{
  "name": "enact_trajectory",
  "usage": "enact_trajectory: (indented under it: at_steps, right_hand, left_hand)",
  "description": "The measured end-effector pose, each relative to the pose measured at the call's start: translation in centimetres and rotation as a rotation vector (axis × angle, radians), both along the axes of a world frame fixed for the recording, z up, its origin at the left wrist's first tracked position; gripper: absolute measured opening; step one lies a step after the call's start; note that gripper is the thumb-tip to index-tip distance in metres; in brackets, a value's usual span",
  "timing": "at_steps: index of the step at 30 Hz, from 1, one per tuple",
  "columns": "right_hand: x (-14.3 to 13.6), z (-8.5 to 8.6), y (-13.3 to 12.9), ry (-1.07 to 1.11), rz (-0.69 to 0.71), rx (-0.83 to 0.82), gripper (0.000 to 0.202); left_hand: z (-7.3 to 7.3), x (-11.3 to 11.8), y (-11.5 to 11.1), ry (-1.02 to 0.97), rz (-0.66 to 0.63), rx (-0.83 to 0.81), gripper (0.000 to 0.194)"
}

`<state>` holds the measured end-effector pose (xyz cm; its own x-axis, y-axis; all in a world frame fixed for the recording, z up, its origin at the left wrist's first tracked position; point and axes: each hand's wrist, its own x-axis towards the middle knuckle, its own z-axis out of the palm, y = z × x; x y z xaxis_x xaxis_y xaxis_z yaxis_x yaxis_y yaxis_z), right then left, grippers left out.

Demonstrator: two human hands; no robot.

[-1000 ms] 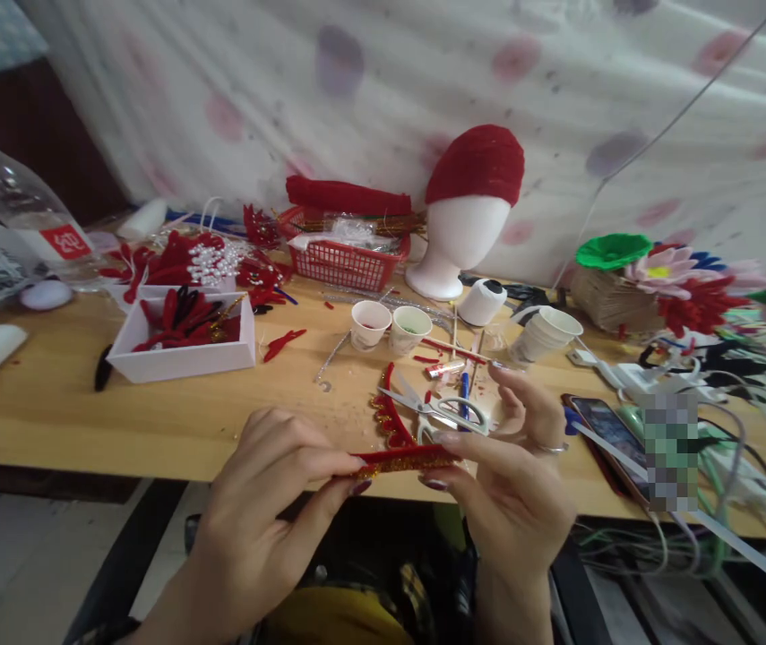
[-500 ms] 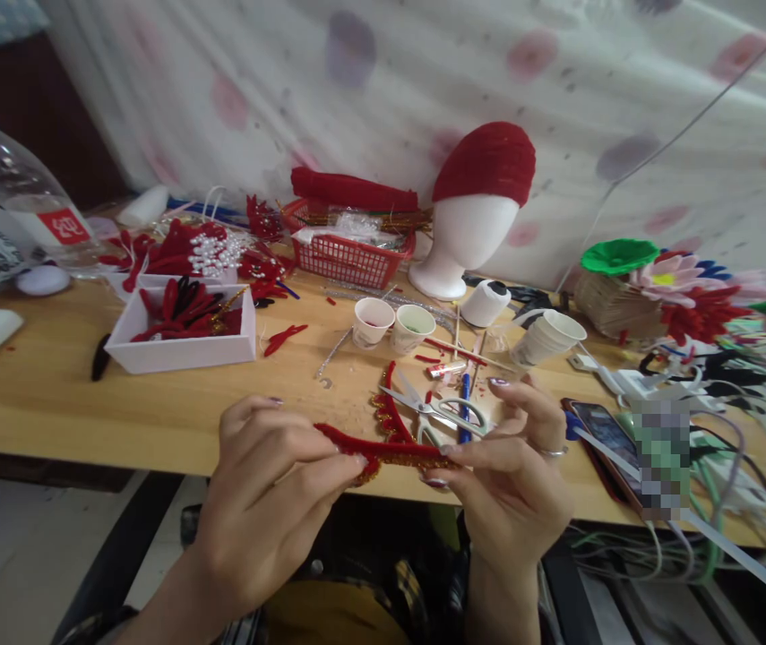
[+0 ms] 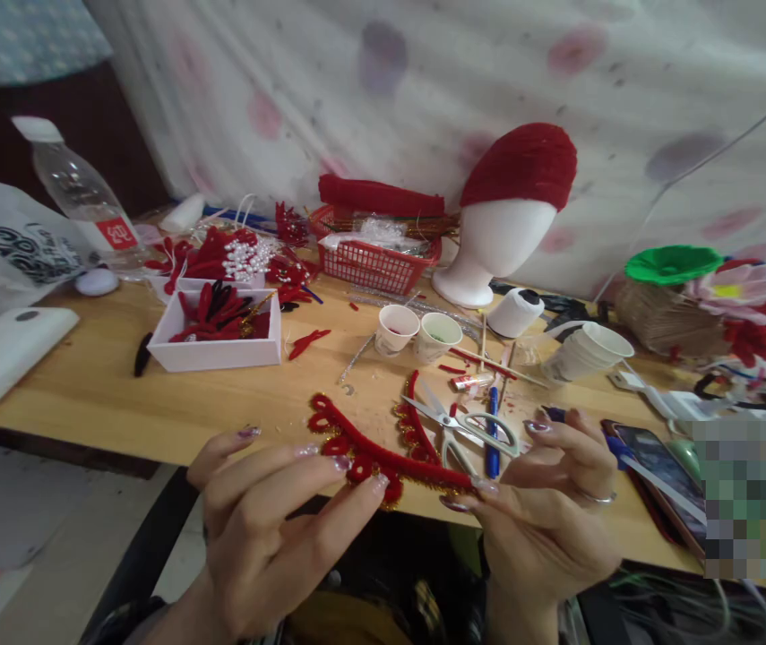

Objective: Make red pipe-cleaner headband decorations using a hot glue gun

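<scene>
A red fuzzy chenille strip (image 3: 383, 452) with small loops and gold edging stretches between my hands above the table's front edge. My right hand (image 3: 550, 502) pinches its right end between thumb and forefinger, the other fingers raised. At the looped lower edge are the fingertips of my left hand (image 3: 281, 511), closed on the strip near its middle; the thumb is hidden underneath. The strip's left end sticks out free beyond those fingers. Just behind lie a second looped red strip (image 3: 416, 421), scissors (image 3: 453, 421) with pale handles, and a blue pen (image 3: 493, 434).
A white box (image 3: 221, 354) of red and black pieces stands left. Behind are two paper cups (image 3: 398, 330), a red basket (image 3: 373, 264) and a white foam head (image 3: 503, 237) in a red cap. A phone (image 3: 658, 475) and cables lie right, a bottle (image 3: 80, 179) far left.
My left hand has slid down and off the strip's upper edge to its loops, leaving the left end uncovered. The view has turned left, so everything sits farther right.
</scene>
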<state>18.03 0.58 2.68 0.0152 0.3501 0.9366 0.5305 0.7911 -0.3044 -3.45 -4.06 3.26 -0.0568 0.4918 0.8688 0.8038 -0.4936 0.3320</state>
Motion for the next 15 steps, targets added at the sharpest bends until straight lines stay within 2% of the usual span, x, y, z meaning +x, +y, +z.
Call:
enact_trajectory:
  at_steps: [3,7,10,15]
  right_hand:
    - [-0.4,-0.2,-0.2,0.039,-0.017,-0.026,0.027]
    - [-1.0,-0.6,-0.5,0.103,-0.029,-0.092,0.019]
    - [-1.4,-0.9,-0.6,0.173,0.012,-0.124,0.016]
    - [-1.5,-0.9,-0.6,0.192,0.051,-0.162,0.017]
  left_hand:
    - [-0.4,-0.6,0.3,0.208,-0.029,0.080,0.029]
    - [-1.0,-1.8,0.7,0.337,-0.089,0.049,0.031]
    - [-1.3,-1.7,0.9,0.314,-0.091,0.053,0.029]
    - [-1.1,-0.6,1.2,0.085,-0.077,0.009,0.024]
